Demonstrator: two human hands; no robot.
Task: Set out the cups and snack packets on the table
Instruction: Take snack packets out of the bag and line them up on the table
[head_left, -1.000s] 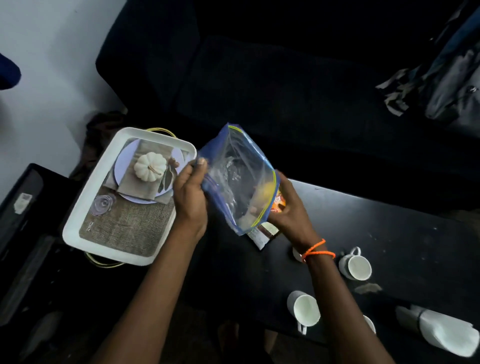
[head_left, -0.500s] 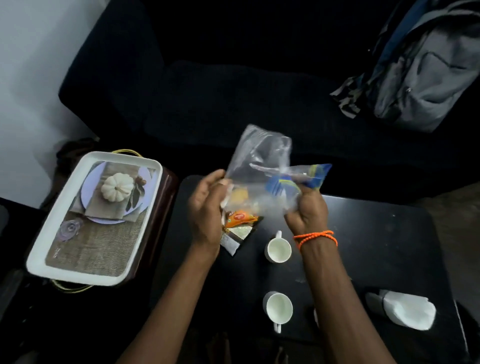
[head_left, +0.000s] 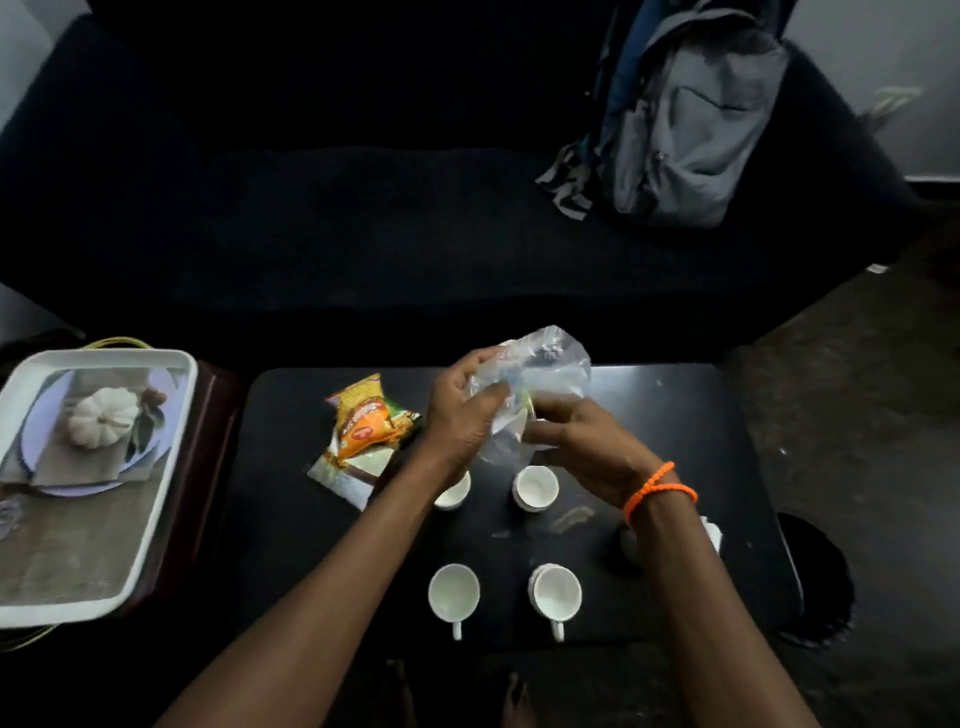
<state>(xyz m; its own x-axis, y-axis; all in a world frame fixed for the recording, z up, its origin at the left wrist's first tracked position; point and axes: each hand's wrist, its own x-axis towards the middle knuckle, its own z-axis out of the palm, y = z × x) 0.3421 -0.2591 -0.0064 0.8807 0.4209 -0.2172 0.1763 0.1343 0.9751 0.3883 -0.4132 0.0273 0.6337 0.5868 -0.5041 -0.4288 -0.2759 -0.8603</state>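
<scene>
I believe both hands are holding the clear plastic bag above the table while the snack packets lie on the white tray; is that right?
Not quite: in the head view the snack packets lie on the black table, not the white tray. Both hands, left and right, do hold the clear plastic bag.

We record a black table (head_left: 675, 415) carrying four white cups (head_left: 453, 592), and an orange-and-yellow snack packet (head_left: 363, 421) lying over a second one with a white and brown face (head_left: 345, 475). The crumpled bag (head_left: 540, 374) is clear plastic. The wristband (head_left: 655, 488) is bright orange. The tray (head_left: 171, 457) has a white rim and a printed white pumpkin; the backpack (head_left: 696, 114) is grey with blue trim.
</scene>
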